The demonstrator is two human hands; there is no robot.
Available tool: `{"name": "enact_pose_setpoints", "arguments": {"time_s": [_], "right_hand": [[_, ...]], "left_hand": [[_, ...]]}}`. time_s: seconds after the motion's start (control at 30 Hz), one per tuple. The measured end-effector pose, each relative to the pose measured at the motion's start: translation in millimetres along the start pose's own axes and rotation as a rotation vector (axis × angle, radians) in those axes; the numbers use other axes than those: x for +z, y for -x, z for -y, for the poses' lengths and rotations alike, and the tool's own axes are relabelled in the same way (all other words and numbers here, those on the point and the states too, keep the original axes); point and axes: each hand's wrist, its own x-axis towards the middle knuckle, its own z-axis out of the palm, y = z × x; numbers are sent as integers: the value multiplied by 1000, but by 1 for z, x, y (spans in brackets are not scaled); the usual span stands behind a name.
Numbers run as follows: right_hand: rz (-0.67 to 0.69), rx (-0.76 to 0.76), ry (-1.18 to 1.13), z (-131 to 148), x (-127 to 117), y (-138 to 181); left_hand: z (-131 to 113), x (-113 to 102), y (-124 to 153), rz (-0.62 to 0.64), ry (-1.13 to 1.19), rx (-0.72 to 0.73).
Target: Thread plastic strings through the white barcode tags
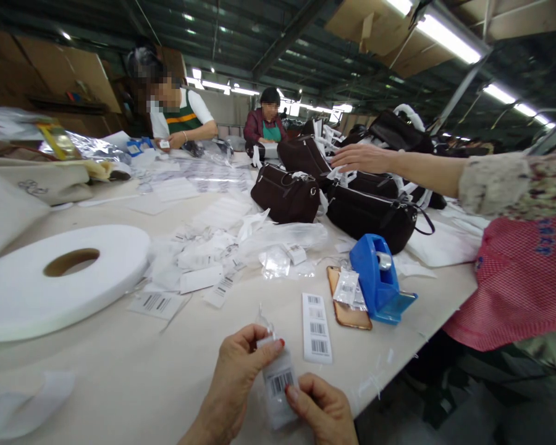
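Observation:
My left hand [234, 383] and my right hand [322, 411] together hold a small clear plastic bag with a barcode label [278, 386] just above the near edge of the table [120, 364]. The left thumb presses the top of the bag, and the right thumb touches its lower right side. A white strip of barcode stickers [315, 326] lies flat just beyond my hands. Past it lie a phone [347, 309] with a small packet on it and a blue tape dispenser [379, 278].
A large white tape roll [60, 278] lies at left. Loose labels and small clear bags [213, 259] are scattered mid-table. Dark brown handbags [287, 194] stand beyond. A co-worker's arm [398, 164] reaches over them from the right. Two more people sit at the far end.

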Motion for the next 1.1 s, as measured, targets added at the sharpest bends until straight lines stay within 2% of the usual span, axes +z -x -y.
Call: {"name": "enact_pose_setpoints", "arguments": {"time_s": [0.13, 0.27, 0.43, 0.63, 0.87, 1.1], "right_hand": [[5, -27, 32, -1, -1, 0], [14, -39, 61, -4, -2, 0], [16, -59, 64, 0, 0, 1], [43, 53, -69, 18, 7, 2], [17, -17, -77, 22, 9, -4], [9, 62, -184, 21, 17, -5]], "left_hand": [[-1, 0, 0, 60, -16, -15], [0, 1, -1, -14, -59, 30], [3, 1, -1, -24, -43, 11], [8, 4, 3, 1, -71, -12], [9, 7, 6, 28, -23, -42], [9, 6, 7, 54, 95, -125]]}}
